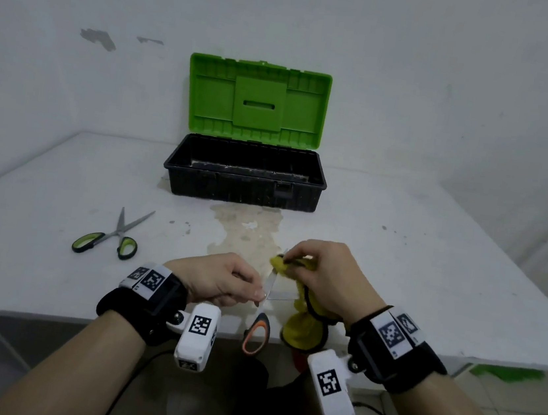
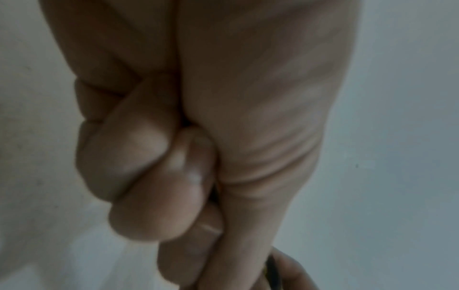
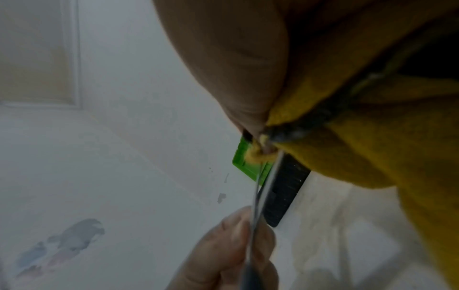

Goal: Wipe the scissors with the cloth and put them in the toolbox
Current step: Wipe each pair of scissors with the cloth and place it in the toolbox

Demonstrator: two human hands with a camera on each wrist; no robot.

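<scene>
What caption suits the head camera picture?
Left hand holds orange-handled scissors while right hand wipes the blade with a yellow cloth.

I read the orange-handled scissors (image 1: 256, 332) as bright bare metal blades, smooth, with glossy plastic grips. Yellow cloth (image 1: 298, 331): soft, matt, fuzzy weave, dark stitched hem. Green-handled scissors (image 1: 108, 238) near the table's left edge: dull steel blades, plastic loops. Toolbox (image 1: 244, 183) toward the far edge: black plastic tub, ribbed, scuffed and dusty; lid green plastic, slight sheen. Table (image 1: 431, 261): white, matt, stained and worn at mid-top
</scene>
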